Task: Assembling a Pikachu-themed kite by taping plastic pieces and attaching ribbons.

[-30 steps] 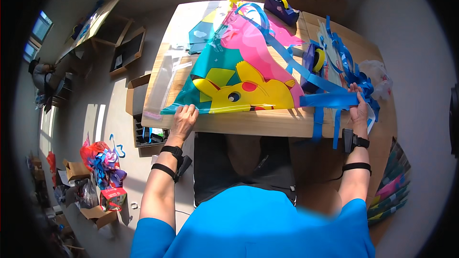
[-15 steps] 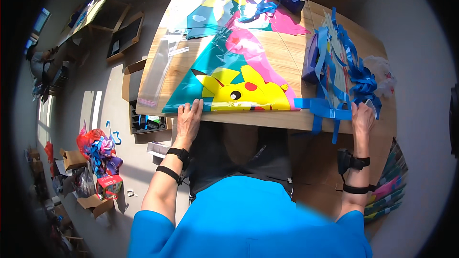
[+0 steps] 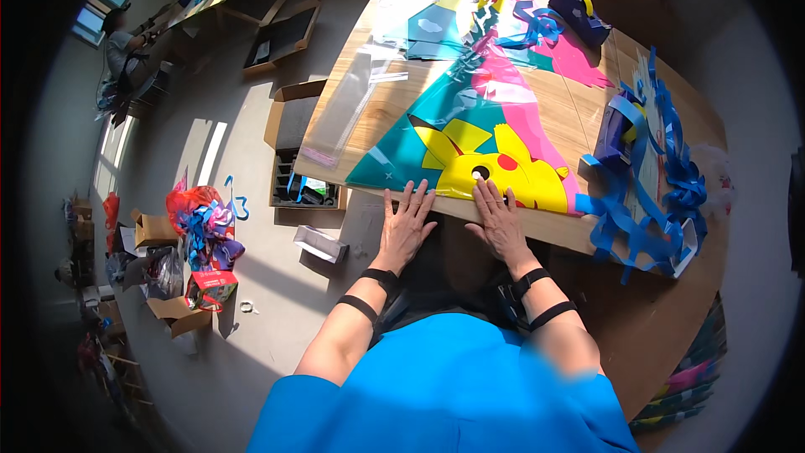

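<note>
A glossy triangular plastic sheet [image 3: 436, 105], printed teal and pink with a yellow cartoon figure, lies along the near edge of the wooden table [image 3: 352, 130]. My left hand [image 3: 407, 222] rests flat on its near edge with fingers spread. Beside the figure's eye, my right hand [image 3: 501, 225] also presses on the sheet, fingers stretched out. Neither hand grips anything. Blue ribbon [image 3: 637, 243] runs from the sheet's right corner into a loose tangle at the table's right. A white flat piece [image 3: 688, 243] lies in that tangle.
Two purple tape dispensers, one far [image 3: 579, 21] and one at the right [image 3: 614, 138], stand on the table. More printed sheets [image 3: 432, 29] lie at the far side. Open cartons [image 3: 289, 113] and a colourful plastic heap [image 3: 201, 218] occupy the floor at left. Another person [image 3: 122, 54] is far left.
My right hand has left the ribbon and come left onto the sheet. My left hand is now flat on the near edge. The view has shifted, moving the table rightward in the picture.
</note>
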### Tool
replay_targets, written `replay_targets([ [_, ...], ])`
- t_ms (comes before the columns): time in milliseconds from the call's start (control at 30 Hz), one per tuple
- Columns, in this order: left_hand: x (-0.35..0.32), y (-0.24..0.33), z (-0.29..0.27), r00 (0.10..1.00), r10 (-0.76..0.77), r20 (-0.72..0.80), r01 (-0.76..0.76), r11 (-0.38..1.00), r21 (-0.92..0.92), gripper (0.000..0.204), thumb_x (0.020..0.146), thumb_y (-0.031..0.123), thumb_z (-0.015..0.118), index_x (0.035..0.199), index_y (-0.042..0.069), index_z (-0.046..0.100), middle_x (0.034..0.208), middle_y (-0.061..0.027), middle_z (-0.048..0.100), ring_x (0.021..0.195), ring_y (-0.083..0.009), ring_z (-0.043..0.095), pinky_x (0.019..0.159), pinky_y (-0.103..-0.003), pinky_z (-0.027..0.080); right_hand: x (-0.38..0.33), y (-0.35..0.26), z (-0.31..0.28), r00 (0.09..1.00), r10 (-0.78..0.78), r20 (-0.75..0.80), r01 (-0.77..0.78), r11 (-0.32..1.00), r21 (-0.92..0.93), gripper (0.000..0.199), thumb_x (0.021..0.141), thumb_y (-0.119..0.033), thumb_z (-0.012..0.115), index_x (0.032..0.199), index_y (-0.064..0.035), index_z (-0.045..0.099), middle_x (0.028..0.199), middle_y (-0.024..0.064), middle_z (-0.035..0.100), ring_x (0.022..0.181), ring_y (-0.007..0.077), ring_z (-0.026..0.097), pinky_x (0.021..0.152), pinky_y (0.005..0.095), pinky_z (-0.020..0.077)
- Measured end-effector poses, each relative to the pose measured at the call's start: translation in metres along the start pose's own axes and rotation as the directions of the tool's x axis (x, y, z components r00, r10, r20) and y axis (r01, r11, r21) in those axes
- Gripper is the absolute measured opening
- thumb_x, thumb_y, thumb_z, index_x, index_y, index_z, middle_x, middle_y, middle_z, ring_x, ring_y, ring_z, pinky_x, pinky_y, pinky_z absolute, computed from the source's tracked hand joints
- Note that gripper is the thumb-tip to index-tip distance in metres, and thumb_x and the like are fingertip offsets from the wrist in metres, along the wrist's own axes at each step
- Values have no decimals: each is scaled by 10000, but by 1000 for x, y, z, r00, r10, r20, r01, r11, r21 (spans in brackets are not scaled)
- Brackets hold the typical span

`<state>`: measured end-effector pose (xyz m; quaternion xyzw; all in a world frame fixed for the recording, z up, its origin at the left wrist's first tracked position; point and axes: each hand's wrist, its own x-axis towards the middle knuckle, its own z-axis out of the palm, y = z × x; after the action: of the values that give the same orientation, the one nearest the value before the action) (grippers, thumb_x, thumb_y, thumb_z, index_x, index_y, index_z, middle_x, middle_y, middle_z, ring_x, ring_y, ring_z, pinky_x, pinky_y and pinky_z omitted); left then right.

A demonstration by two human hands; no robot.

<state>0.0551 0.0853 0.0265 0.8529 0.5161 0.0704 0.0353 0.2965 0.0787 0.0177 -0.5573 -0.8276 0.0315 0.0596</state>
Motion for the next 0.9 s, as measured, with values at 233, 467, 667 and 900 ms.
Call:
replay_targets([
  [233, -19, -40, 5, 940, -340, 27, 339, 940, 35, 874, 881, 477, 603, 1514, 20, 211, 1603, -127, 165, 1492, -273, 118, 1162, -627, 10, -2, -12, -4, 999, 29, 18, -29, 999, 19, 862, 859, -479, 633, 1521, -84, 247, 1607, 75, 198, 1494, 231, 148, 1197, 499, 60],
  [467, -9, -78, 1, 971, -238, 6, 238, 971, 19, 928, 861, 498, 627, 1512, -2, 193, 1603, -154, 146, 1490, -270, 134, 1175, -605, 24, -6, -17, -8, 994, 109, -21, -109, 994, 6, 845, 867, -479, 622, 1513, -71, 262, 1609, 87, 188, 1496, 243, 132, 1193, 516, 63],
  [667, -28, -97, 4, 970, -235, 61, 234, 972, 28, 966, 875, 524, 603, 1530, -2, 125, 1617, -161, 84, 1496, -304, 91, 1174, -582, 29, -14, -1, 3, 988, 147, -42, -142, 985, 95, 817, 876, -487, 601, 1492, -48, 292, 1584, 107, 240, 1472, 257, 199, 1198, 487, 106],
  [900, -10, -91, 1, 957, -212, 200, 202, 977, 66, 1006, 880, 530, 597, 1540, 14, 40, 1620, -169, 28, 1502, -306, 37, 1173, -572, -27, -99, 102, 0, 835, 484, -261, -492, 870, 41, 657, 932, -372, 564, 1413, 41, 390, 1477, 212, 376, 1409, 341, 302, 1167, 481, 201],
])
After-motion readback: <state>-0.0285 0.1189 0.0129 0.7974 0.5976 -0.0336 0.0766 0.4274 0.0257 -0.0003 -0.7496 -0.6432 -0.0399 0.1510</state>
